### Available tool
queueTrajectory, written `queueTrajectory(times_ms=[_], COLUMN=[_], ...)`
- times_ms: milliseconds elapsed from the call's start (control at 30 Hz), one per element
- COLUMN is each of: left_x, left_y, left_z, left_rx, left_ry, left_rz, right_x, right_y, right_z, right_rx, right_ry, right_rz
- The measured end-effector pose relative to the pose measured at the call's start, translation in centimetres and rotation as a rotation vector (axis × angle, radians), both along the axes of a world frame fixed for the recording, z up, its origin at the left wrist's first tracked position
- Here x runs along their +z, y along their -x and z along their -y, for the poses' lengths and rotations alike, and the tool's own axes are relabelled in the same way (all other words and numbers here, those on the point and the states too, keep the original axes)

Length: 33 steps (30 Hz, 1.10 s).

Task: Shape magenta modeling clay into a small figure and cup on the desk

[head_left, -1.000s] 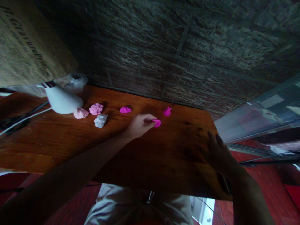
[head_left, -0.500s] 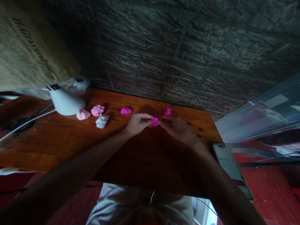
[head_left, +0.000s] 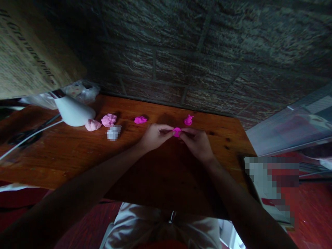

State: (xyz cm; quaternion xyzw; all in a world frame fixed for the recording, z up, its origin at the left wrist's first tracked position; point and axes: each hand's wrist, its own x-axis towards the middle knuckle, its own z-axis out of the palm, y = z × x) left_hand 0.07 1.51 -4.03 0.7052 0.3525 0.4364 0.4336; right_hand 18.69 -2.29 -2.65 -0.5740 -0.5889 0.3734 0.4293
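Between my two hands is a small flattened piece of magenta modelling clay (head_left: 177, 132), roughly round. My left hand (head_left: 154, 137) pinches its left edge between thumb and fingers. From the other side my right hand (head_left: 198, 141) pinches the right edge. Behind my right hand a small magenta clay figure (head_left: 188, 120) with pointed tips stands on the table. A magenta clay lump (head_left: 140, 119) lies beyond my left hand. Farther left sit a pink lump (head_left: 109, 119), a paler pink lump (head_left: 93, 125) and a whitish lump (head_left: 113, 132), which is partly pixelated.
The wooden table (head_left: 85, 152) meets a dark brick wall (head_left: 166, 52). At the left stands a lamp with a white base (head_left: 75, 112) and printed shade (head_left: 31, 58), its cord crossing the table near dark scissors (head_left: 28, 136). A plastic bag (head_left: 83, 91) lies behind it.
My right hand has closed in on the clay, and its thumb and fingers now grip the right edge. The view has shifted slightly. The other lumps stay in place.
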Motion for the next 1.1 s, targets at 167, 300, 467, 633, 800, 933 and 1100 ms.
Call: queueTrajectory(times_ms=[167, 300, 467, 633, 800, 933, 1100], left_x=[0.08, 0.37, 0.50, 0.16, -0.02, -0.19, -0.45], left_y=[0.14, 0.39, 0.23, -0.05, 0.05, 0.00, -0.18], left_z=[0.10, 0.08, 0.36, 0.45, 0.31, 0.29, 0.20], left_rx=[0.020, 0.017, 0.044, 0.058, 0.048, 0.055, 0.031], left_ry=[-0.035, -0.065, -0.105, -0.088, -0.094, -0.043, 0.002], left_rz=[-0.010, -0.052, -0.096, -0.080, -0.060, -0.041, -0.005], right_x=[0.13, 0.09, 0.04, 0.16, -0.16, -0.45, -0.63], right_y=[0.29, 0.62, 0.46, 0.22, 0.10, -0.19, -0.19], right_z=[0.16, 0.16, 0.11, 0.24, 0.09, -0.08, -0.07], right_rx=[-0.001, 0.002, -0.009, -0.001, -0.004, 0.010, 0.035], right_ry=[0.027, 0.033, -0.035, -0.092, -0.095, -0.088, -0.056], right_rz=[-0.033, -0.036, 0.053, 0.095, -0.005, -0.030, -0.029])
